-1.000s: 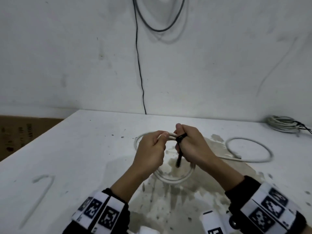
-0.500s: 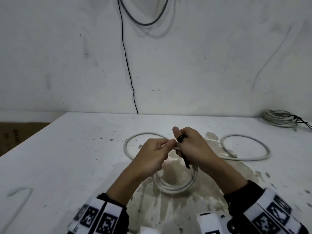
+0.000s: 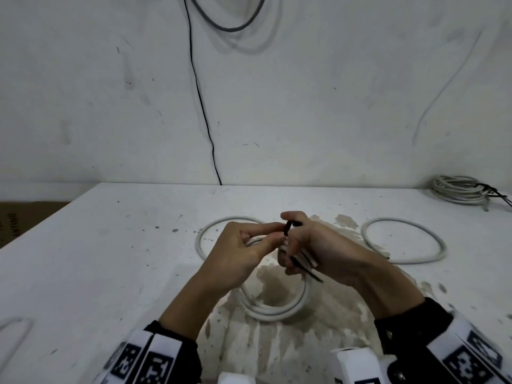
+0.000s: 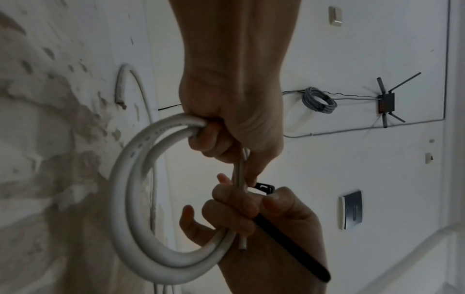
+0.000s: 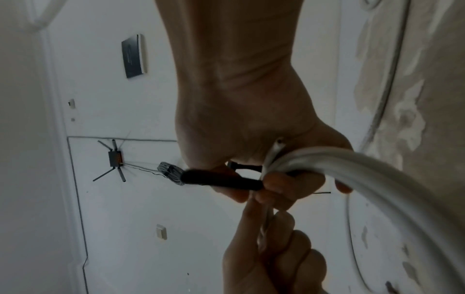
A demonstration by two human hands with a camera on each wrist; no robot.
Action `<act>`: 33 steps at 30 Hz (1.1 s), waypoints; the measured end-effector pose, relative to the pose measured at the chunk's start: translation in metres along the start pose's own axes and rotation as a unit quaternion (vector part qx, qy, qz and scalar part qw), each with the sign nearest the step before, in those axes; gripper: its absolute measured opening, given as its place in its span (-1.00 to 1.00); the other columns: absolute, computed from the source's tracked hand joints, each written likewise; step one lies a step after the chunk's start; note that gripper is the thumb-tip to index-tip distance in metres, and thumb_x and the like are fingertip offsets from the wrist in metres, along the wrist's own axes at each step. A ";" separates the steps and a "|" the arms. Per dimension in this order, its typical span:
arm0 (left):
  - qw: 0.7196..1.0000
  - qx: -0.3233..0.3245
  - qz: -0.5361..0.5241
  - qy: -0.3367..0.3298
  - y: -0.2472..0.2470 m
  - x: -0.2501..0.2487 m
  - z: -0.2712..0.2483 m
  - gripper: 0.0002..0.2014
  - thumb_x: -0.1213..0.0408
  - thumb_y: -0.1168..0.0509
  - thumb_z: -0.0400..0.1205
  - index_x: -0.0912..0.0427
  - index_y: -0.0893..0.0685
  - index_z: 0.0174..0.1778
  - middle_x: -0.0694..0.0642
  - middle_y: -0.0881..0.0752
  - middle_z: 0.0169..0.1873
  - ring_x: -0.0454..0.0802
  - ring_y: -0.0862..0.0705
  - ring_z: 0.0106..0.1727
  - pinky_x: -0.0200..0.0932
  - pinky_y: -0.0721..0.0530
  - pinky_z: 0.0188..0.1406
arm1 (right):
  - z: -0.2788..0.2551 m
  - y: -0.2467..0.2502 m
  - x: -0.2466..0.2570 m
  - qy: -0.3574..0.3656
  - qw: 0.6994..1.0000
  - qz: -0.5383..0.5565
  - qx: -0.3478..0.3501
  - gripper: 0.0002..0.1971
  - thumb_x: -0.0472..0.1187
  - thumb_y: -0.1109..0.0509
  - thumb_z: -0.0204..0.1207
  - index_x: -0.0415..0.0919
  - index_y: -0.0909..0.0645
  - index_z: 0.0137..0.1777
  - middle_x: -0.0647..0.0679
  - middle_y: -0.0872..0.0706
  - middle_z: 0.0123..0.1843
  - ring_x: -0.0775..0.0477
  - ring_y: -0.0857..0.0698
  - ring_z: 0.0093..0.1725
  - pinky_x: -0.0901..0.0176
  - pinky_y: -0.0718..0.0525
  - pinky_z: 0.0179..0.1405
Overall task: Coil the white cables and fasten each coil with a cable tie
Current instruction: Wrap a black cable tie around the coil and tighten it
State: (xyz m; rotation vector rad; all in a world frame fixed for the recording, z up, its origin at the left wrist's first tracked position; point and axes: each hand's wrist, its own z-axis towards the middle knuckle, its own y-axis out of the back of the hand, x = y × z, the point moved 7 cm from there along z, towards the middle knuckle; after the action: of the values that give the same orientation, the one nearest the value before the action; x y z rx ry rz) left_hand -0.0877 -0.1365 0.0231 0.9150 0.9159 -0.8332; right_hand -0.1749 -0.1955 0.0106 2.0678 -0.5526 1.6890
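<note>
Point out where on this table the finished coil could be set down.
Bare table lies left of the hands, between the far edge and the near-left cable end. The right is crowded: a loose loop and a tied bundle.

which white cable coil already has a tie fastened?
The bundled coil at the table's far right corner, black tie around it; the coil in the hands isn't cinched, the single loop lies bare.

No legible text anywhere. Cardboard box [image 3: 16, 217] at left edge has dark print, too blurred to read. White cable [image 4: 130, 159] jacket shows faint markings, unreadable. Wristbands [image 3: 149, 364] carry fiducial patterns only.
</note>
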 end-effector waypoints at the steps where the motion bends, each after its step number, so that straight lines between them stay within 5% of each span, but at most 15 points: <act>1: 1.000 -0.001 -0.011 0.005 0.000 0.000 0.000 -0.79 0.39 -0.31 0.61 0.16 -0.77 0.11 -0.27 -0.66 -0.62 -0.44 -0.54 -0.61 -0.64 -0.39 -0.59 | 0.002 0.000 -0.001 0.000 1.000 -0.021 0.002 -0.06 -0.38 -0.24 -0.01 -0.10 -0.14 0.51 -0.20 -0.53 -0.44 -0.13 -0.46 -0.47 0.03 -0.37 -0.36; 4: 0.999 -0.012 -0.045 0.022 0.001 -0.001 0.002 -0.82 0.39 -0.29 0.61 0.18 -0.79 0.02 -0.22 -0.68 -0.60 -0.35 -0.48 -0.67 -0.56 -0.33 -0.64 | -0.003 -0.001 0.006 0.023 0.996 -0.082 0.015 -0.03 -0.36 -0.27 0.12 0.02 0.00 0.59 -0.09 -0.62 -0.50 -0.04 -0.57 -0.47 0.16 -0.47 -0.35; 6: 0.996 -0.027 -0.067 0.047 0.003 0.004 0.002 -0.83 0.35 -0.28 0.63 0.14 -0.80 -0.04 -0.18 -0.57 -0.72 -0.25 -0.29 -0.70 -0.39 -0.24 -0.68 | -0.011 0.001 0.015 0.048 0.990 -0.132 0.018 -0.13 -0.31 -0.35 0.27 0.03 -0.07 0.59 -0.15 -0.73 -0.33 -0.02 -0.72 -0.30 0.22 -0.58 -0.12; 9: 0.985 -0.055 -0.139 0.086 0.009 0.010 0.003 -0.86 0.29 -0.32 0.59 0.16 -0.81 -0.13 -0.11 -0.33 -0.74 -0.18 -0.16 -0.68 -0.38 -0.16 -0.71 | -0.019 0.003 0.026 0.078 0.983 -0.166 0.033 -0.30 -0.07 -0.34 0.32 0.13 -0.27 0.51 -0.12 -0.81 -0.01 0.00 -0.78 -0.06 0.18 -0.54 0.09; 13: 0.969 -0.079 -0.193 0.130 0.020 0.017 0.004 -0.85 0.26 -0.35 0.56 0.21 -0.78 -0.23 -0.08 -0.23 -0.71 -0.21 -0.12 -0.71 -0.42 -0.13 -0.75 | -0.026 0.011 0.048 0.236 0.933 -0.255 -0.094 -0.65 -0.01 -0.36 0.53 0.28 -0.55 0.30 0.18 -0.64 0.20 0.21 -0.68 0.08 0.24 -0.61 0.03; 17: 0.979 -0.061 -0.149 0.122 0.016 0.014 0.003 -0.71 0.25 -0.34 0.58 0.08 -0.77 -0.47 -0.05 -0.22 -0.67 -0.18 -0.12 -0.67 -0.40 -0.13 -0.73 | -0.031 -0.002 0.056 0.354 0.860 -0.336 -0.147 -0.77 -0.18 -0.49 0.46 0.02 -0.76 0.10 0.12 -0.76 0.01 0.15 -0.71 -0.01 0.14 -0.71 -0.05; 20: 0.983 -0.052 -0.135 0.113 0.013 0.009 0.003 -0.82 0.26 -0.34 0.59 0.14 -0.81 -0.27 -0.07 -0.20 -0.70 -0.19 -0.13 -0.70 -0.38 -0.15 -0.73 | -0.034 0.006 0.061 0.389 0.837 -0.310 -0.229 -0.86 -0.27 -0.49 0.45 -0.11 -0.80 -0.03 0.10 -0.83 -0.19 0.18 -0.74 -0.15 0.30 -0.68 -0.14; 22: 0.985 -0.054 -0.127 0.105 0.014 0.007 0.003 -0.84 0.28 -0.33 0.60 0.21 -0.81 -0.15 -0.07 -0.21 -0.71 -0.20 -0.14 -0.72 -0.38 -0.16 -0.73 | -0.032 0.010 0.060 0.368 0.847 -0.293 -0.247 -0.89 -0.28 -0.46 0.47 -0.08 -0.75 -0.06 0.14 -0.81 -0.29 0.19 -0.74 -0.20 0.39 -0.66 -0.16; 26: 0.987 -0.056 -0.112 0.098 0.015 0.006 0.003 -0.84 0.27 -0.34 0.60 0.18 -0.81 -0.20 -0.05 -0.21 -0.69 -0.18 -0.15 -0.71 -0.37 -0.18 -0.72 | -0.028 0.013 0.055 0.322 0.871 -0.294 -0.227 -0.96 -0.18 -0.47 0.45 -0.04 -0.65 -0.18 0.18 -0.76 -0.28 0.15 -0.70 -0.15 0.17 -0.66 -0.16; 30: 0.989 -0.042 -0.105 0.095 0.013 0.005 0.002 -0.82 0.27 -0.32 0.60 0.16 -0.80 -0.25 -0.04 -0.22 -0.69 -0.17 -0.15 -0.70 -0.35 -0.18 -0.70 | -0.026 0.012 0.055 0.317 0.868 -0.303 -0.232 -0.94 -0.20 -0.45 0.48 -0.05 -0.70 -0.21 0.18 -0.72 -0.33 0.22 -0.66 -0.21 0.49 -0.51 -0.29; 33: 0.992 -0.036 -0.090 0.080 0.010 -0.001 0.001 -0.83 0.26 -0.31 0.61 0.19 -0.81 -0.16 0.00 -0.24 -0.68 -0.13 -0.15 -0.67 -0.32 -0.17 -0.68 | -0.022 0.017 0.052 0.300 0.884 -0.268 -0.239 -0.91 -0.19 -0.45 0.47 -0.05 -0.73 -0.26 0.17 -0.70 -0.41 0.20 -0.66 -0.32 0.50 -0.46 -0.38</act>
State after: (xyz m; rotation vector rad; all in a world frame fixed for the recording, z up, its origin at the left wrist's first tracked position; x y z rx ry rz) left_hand -0.0789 -0.1340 0.0269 0.8550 1.1740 -0.8825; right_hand -0.1927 -0.2001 0.0668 1.1174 -0.1390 1.5327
